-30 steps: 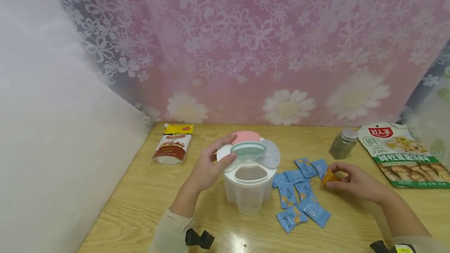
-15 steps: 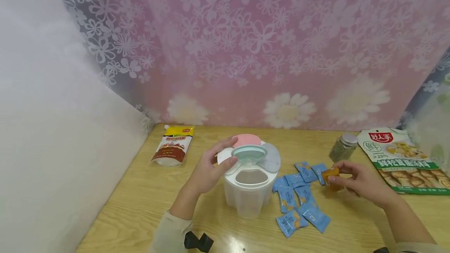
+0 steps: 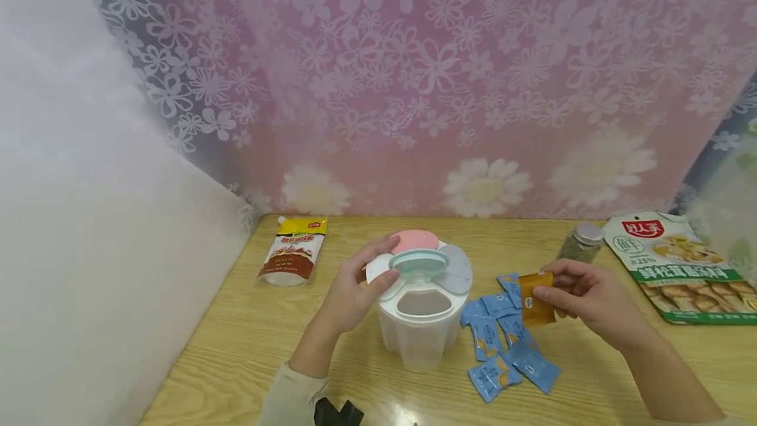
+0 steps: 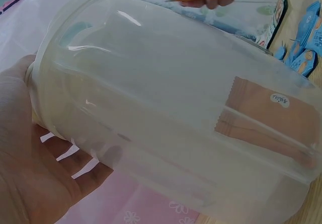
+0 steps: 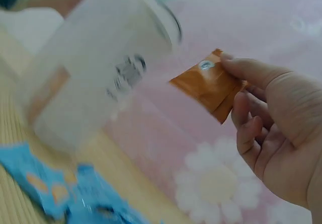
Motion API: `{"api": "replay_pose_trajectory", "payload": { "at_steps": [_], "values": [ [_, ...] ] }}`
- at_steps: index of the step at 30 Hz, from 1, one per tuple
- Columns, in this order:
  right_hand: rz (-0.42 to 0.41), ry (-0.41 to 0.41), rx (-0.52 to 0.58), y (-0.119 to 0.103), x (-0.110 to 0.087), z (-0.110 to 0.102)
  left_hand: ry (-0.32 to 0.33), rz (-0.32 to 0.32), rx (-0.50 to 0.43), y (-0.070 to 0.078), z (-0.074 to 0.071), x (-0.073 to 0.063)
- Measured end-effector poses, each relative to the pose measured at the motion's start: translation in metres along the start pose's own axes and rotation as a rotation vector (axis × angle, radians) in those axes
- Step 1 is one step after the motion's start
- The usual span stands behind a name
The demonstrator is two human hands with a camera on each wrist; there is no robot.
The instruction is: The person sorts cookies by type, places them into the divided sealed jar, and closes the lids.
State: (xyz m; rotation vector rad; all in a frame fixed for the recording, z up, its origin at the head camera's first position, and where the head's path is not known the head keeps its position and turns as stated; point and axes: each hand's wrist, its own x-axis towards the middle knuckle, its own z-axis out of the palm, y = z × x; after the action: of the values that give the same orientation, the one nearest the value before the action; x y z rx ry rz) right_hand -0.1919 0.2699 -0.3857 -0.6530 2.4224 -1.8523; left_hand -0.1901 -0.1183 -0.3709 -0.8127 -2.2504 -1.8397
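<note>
A translucent lidded storage container (image 3: 421, 342) stands on the table, its teal flap (image 3: 417, 261) raised above a front opening. My left hand (image 3: 352, 291) grips the lid's left side, thumb near the teal flap; in the left wrist view its fingers curve around the rim. Through the container wall an orange sachet (image 4: 274, 116) shows inside. My right hand (image 3: 594, 298) pinches another orange sachet (image 5: 209, 85) between thumb and fingers, right of the container. It overlaps the scattered blue sachets (image 3: 486, 339) in the head view.
At the back left lies a spouted pouch (image 3: 291, 252) with a yellow top. A glass jar (image 3: 581, 244) of dried herbs stands behind my right hand. Further right lies a large green-and-white seasoning bag (image 3: 674, 261). A floral curtain (image 3: 414, 117) hangs along the table's back edge.
My right hand has lifted the orange sachet and moved it left toward the container, turning its flat face to view. The left hand keeps its grip on the container.
</note>
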Motion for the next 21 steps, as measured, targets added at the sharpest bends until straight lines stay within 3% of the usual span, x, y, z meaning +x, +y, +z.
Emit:
{"api": "replay_pose_trajectory", "payload": {
  "at_steps": [3, 8, 14, 21],
  "values": [
    [-0.055, -0.023, 0.111, -0.009, 0.004, 0.01, 0.003, 0.006, 0.001, -0.002, 0.001, -0.001],
    [-0.137, -0.042, 0.195, -0.021, 0.012, 0.02, 0.007, 0.017, 0.032, -0.002, 0.002, 0.001],
    [-0.179, -0.037, 0.308, -0.044, 0.018, 0.029, 0.005, 0.012, 0.032, -0.001, 0.002, 0.0],
    [-0.236, 0.024, 0.377, -0.073, 0.029, 0.052, 0.009, -0.002, 0.03, -0.001, 0.001, 0.0]
  ]
}}
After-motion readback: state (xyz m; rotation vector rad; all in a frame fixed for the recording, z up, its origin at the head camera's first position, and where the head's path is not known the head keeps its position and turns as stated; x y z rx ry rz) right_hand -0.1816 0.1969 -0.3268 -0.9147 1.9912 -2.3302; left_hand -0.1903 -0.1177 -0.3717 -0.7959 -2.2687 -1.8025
